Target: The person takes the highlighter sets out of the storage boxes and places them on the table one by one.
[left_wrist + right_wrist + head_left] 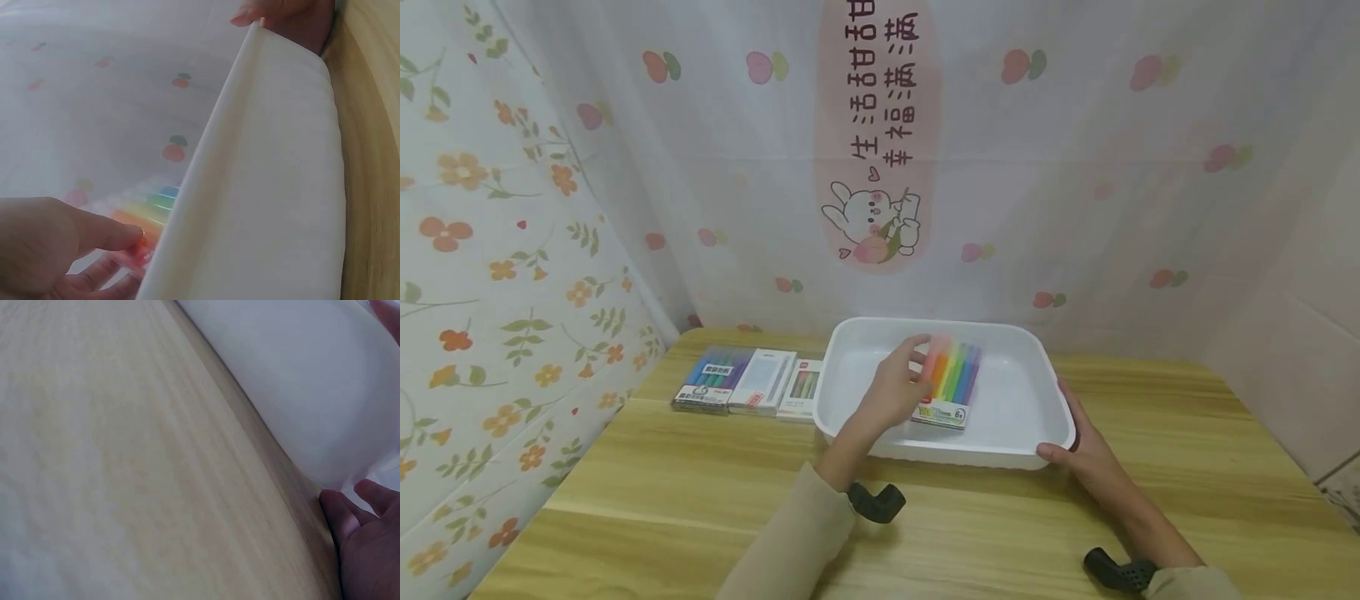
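Note:
A clear pack of rainbow-coloured highlighters or markers [953, 375] is inside a white plastic tray [1018, 392], with a printed label at its near end. My left hand [891, 387] pinches the pack by its left side. In the left wrist view, the thumb of the left hand [47, 244] lies over the pack [149, 215], whose lower part is hidden by the tray wall [269, 175]. At the tray's near right corner, my right hand [1093, 462] grips the rim, thumb over the front. The right wrist view has the right hand [369, 544] at that corner.
Left of the tray, a pack of pens [711, 379], a white box [763, 381] and a white box with a coloured pen picture or window [802, 387] lie side by side. All stand on a wooden table [677, 517]; a patterned curtain [1075, 208] hangs behind.

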`<state>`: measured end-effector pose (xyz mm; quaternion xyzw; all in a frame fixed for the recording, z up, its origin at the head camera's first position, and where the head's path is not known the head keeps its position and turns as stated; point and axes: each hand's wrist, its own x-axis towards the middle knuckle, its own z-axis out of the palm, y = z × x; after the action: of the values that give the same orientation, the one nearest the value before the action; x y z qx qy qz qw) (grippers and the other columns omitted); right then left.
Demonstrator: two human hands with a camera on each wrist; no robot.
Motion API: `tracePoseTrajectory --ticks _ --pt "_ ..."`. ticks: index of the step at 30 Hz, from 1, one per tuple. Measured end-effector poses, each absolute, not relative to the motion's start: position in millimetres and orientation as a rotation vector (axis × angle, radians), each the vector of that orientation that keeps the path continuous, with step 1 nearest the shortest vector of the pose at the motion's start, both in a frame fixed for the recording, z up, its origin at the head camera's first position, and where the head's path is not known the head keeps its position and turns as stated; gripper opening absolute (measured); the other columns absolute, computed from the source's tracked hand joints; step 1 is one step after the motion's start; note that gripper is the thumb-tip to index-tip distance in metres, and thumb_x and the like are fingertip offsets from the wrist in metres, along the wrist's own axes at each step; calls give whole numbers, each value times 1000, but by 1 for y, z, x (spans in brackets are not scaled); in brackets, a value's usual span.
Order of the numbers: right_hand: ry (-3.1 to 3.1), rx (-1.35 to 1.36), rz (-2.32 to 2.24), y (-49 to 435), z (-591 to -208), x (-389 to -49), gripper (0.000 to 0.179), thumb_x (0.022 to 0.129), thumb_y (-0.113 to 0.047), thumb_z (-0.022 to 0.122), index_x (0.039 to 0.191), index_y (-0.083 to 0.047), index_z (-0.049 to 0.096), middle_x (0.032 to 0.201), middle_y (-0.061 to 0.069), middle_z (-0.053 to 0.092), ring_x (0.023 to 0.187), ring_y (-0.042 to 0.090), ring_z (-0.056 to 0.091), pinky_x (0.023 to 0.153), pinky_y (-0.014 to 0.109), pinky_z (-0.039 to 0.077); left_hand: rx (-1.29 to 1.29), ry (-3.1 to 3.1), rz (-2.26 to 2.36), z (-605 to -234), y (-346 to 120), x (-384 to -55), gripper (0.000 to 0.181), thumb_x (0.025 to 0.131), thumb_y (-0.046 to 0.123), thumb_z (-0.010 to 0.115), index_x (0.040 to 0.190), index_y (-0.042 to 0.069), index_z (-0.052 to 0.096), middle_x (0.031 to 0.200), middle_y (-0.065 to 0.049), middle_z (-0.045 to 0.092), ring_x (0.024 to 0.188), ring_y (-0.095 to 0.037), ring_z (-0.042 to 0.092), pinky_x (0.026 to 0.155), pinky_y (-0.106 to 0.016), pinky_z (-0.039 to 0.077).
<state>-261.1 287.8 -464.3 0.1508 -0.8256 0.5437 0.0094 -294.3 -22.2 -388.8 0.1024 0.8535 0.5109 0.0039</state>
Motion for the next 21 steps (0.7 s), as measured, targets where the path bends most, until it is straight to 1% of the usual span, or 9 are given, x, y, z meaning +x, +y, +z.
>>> tracePoseTrajectory --ticks 3,8,16,21 --pt "-2585 460 1689 288 -464 -262 102 89 -10 70 164 -20 2 162 24 21 115 -1 47 89 9 42 347 2700 1621 -386 -30 -293 64 94 6 64 153 22 42 133 -11 61 108 -24 66 87 -36 61" --pt "-2603 455 1688 288 -463 -261 102 90 -12 70 164 -20 1 163 24 20 116 -3 46 89 9 42 334 2702 1739 -380 -47 -290 60 94 5 63 150 22 47 130 -11 63 106 -27 69 84 -38 62" --pt "-2595 464 1698 288 -461 -260 101 91 -12 70 164 -22 1 163 24 18 116 -5 45 89 7 42 285 2781 1856 -373 -74 -283 49 96 8 61 144 20 56 132 -12 65 110 -32 69 90 -40 61" --pt "-2590 450 1711 286 -462 -258 102 90 -12 71 164 -20 1 162 25 18 114 -8 44 89 6 41 209 2793 1894 -372 -96 -277 47 98 12 61 143 22 57 135 -10 64 116 -33 68 92 -42 60"
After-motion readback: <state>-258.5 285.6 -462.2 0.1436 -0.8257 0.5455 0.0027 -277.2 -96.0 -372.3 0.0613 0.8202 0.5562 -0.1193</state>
